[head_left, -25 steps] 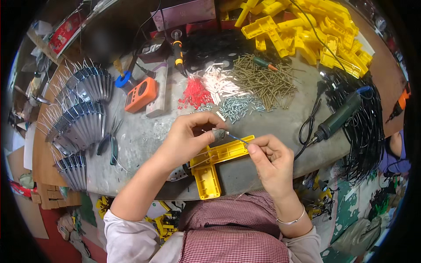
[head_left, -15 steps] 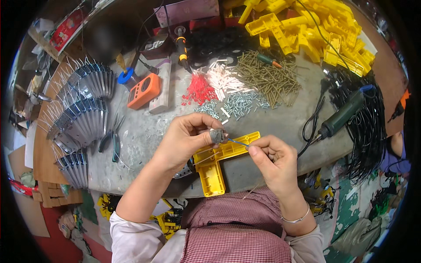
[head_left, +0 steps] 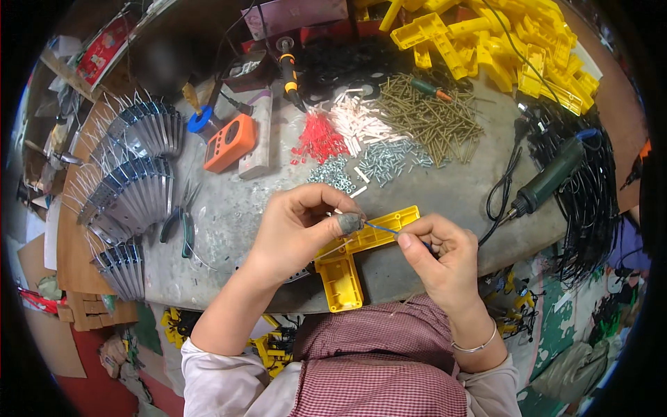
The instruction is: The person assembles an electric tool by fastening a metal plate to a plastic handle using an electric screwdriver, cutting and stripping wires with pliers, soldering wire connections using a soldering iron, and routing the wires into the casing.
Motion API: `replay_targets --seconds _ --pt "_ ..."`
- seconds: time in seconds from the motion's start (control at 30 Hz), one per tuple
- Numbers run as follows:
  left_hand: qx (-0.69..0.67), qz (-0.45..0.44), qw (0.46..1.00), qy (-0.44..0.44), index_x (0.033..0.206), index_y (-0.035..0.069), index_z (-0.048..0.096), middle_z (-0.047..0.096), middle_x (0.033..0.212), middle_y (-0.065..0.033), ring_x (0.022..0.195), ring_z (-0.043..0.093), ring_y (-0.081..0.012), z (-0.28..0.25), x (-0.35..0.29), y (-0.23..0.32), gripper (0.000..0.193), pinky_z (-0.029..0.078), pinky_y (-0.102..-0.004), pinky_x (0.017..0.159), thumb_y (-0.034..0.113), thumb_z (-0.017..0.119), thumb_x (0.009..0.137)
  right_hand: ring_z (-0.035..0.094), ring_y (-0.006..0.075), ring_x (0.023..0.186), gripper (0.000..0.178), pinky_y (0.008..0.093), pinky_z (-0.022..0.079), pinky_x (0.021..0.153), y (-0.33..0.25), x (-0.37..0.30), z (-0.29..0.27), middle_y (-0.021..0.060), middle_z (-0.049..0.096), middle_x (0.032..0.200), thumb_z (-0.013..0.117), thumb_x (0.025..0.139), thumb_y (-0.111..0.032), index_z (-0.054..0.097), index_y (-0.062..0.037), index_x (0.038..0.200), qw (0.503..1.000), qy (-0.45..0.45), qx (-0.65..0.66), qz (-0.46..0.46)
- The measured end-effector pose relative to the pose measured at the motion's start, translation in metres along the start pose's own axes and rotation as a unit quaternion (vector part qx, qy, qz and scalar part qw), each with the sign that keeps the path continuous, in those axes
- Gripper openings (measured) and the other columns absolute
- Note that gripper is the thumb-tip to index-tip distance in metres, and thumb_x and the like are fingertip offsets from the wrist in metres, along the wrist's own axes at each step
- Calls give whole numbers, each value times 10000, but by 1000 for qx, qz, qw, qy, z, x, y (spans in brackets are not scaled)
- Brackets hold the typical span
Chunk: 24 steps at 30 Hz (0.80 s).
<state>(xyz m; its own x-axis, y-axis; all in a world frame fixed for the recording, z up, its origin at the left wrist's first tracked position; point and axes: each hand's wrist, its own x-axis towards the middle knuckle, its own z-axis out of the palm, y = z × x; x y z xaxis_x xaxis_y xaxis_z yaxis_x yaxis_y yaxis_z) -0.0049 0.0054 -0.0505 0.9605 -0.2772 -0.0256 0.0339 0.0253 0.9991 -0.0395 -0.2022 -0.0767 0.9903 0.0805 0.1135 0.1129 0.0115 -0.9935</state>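
My left hand (head_left: 295, 229), a dark wrap around its thumb, pinches one end of a thin blue wire (head_left: 381, 228). The wire's tip is hidden between thumb and fingers. Further along, my right hand (head_left: 441, 257) grips the same wire between thumb and forefinger, its other fingers curled. Between the hands the wire runs straight. Below them lies a yellow plastic housing half (head_left: 342, 285), T-shaped and with its ribbed inside facing up. A pale lead crosses it near my left hand, and part of a perforated metal piece shows beneath my left wrist.
On the bench lie red parts (head_left: 319, 139), white sleeves (head_left: 361, 119), brass-coloured screws (head_left: 432, 121) and small silver screws (head_left: 390, 162). Pliers (head_left: 186, 226) and finned metal plates (head_left: 132, 191) are left; an electric screwdriver (head_left: 549, 177) and black cords (head_left: 583, 222) right; yellow housings (head_left: 486, 48) behind.
My left thumb has rolled over the wire end, its wrap now turned more sideways. Both hands keep their pinch. The whole view has shifted slightly.
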Motion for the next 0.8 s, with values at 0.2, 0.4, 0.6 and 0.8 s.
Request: replay_targets --seconds 0.2,0.4,0.6,0.8 --pt "91 37 995 -21 865 -54 653 675 883 -102 842 644 -156 12 -6 3 105 519 -274 742 3 688 784 448 15 532 128 220 347 474 -2 -1 2 4 562 599 649 864 -79 610 26 802 1000 -10 18 3" --pt "226 115 966 -49 879 14 612 637 794 -93 717 644 -202 28 -14 7 170 505 -300 659 -22 673 724 553 232 527 451 321 429 515 -12 0 -5 137 565 654 599 923 -330 472 18 1180 982 -150 -118 11" --pt "168 44 974 -147 1011 9 591 649 916 -81 879 635 -167 24 3 29 284 516 -295 793 -37 667 741 515 183 562 490 283 439 564 -5 2 -17 71 538 665 680 859 -324 511 26 1156 981 -170 -79 -39" --pt "491 88 866 -30 827 1 657 651 838 -122 803 641 -238 -4 55 -12 107 497 -340 742 15 661 720 443 37 714 182 185 343 594 0 9 -27 -12 495 796 698 848 -138 614 23 854 988 -81 128 -10"
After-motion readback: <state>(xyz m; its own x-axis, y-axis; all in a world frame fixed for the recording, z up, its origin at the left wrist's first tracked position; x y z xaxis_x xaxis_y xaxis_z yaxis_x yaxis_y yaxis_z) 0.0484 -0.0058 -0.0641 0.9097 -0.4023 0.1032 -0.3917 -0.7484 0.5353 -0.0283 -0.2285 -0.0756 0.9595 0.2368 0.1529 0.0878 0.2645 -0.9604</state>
